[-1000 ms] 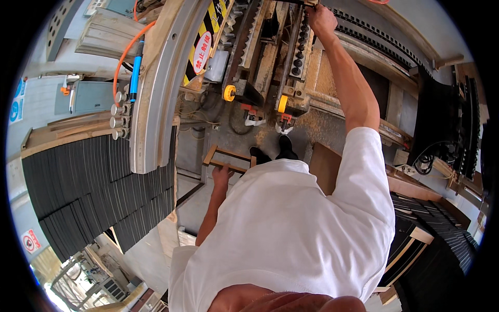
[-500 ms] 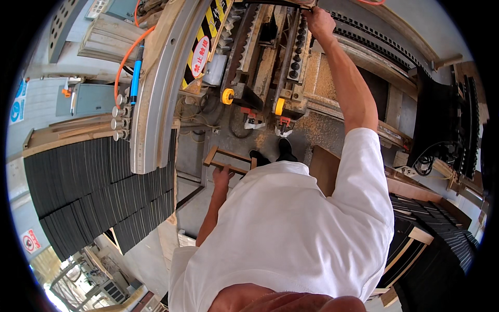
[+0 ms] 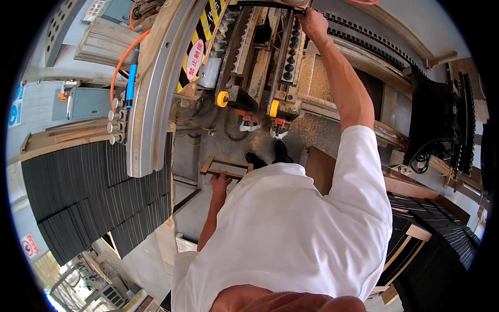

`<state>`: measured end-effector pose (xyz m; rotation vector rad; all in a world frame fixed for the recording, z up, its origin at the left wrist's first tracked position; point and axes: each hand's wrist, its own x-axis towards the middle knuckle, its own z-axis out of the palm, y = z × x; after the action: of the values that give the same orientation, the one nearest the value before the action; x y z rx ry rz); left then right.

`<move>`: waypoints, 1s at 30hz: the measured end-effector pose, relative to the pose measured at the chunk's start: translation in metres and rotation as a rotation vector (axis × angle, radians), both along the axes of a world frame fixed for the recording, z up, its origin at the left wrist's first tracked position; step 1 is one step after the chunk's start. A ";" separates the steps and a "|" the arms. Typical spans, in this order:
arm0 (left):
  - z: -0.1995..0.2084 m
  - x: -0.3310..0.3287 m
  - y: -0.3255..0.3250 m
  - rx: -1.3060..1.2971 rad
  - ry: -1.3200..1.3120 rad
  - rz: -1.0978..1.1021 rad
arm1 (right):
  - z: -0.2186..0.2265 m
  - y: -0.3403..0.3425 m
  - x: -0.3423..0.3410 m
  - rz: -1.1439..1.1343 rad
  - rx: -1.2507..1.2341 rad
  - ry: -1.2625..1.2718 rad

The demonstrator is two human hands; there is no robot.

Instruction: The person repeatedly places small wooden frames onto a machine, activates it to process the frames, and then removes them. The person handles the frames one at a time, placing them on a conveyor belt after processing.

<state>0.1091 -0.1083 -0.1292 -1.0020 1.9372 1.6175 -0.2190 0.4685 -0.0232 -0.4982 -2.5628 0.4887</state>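
Observation:
Low on my left side, my left hand is closed on the lower rail of a small rectangular wooden frame. The frame hangs above the floor beside my feet, and its right end is partly hidden by my shirt. My right arm reaches far ahead to the machine, where my right hand is closed at the right end of a thin black strip. That strip lies across the far ends of two machine rails. Along the right rail runs a row of black round pieces.
Yellow round knobs cap the near rail ends. A grey metal beam with a striped warning panel stands left. Stacked black strips fill a rack on the left; more black strips lie right. Sawdust covers the floor and machine bed.
The view has shifted slightly, so the machine appears a little further left. More of the black strip shows at the top. Both hands keep their grips.

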 end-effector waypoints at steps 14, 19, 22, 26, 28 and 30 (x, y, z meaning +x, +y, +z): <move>-0.005 -0.018 0.006 0.050 0.016 -0.036 | 0.001 0.004 0.008 0.019 0.042 0.036; 0.002 -0.027 0.015 0.043 0.028 -0.108 | 0.030 -0.019 0.015 0.016 -0.143 0.128; 0.008 -0.032 0.021 0.031 0.067 -0.127 | 0.036 -0.021 0.018 -0.008 -0.158 0.041; 0.007 -0.032 0.022 0.072 0.076 -0.158 | 0.018 -0.005 0.012 -0.024 -0.011 -0.038; -0.001 -0.025 0.017 0.034 0.067 -0.141 | 0.029 -0.020 0.023 -0.025 0.000 -0.087; -0.007 -0.022 0.014 0.017 0.051 -0.108 | 0.033 -0.030 0.031 -0.009 0.084 -0.137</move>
<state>0.0870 -0.0948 -0.1364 -0.8429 1.9715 1.6108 -0.1883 0.4385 0.0097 -0.5290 -2.6980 0.3528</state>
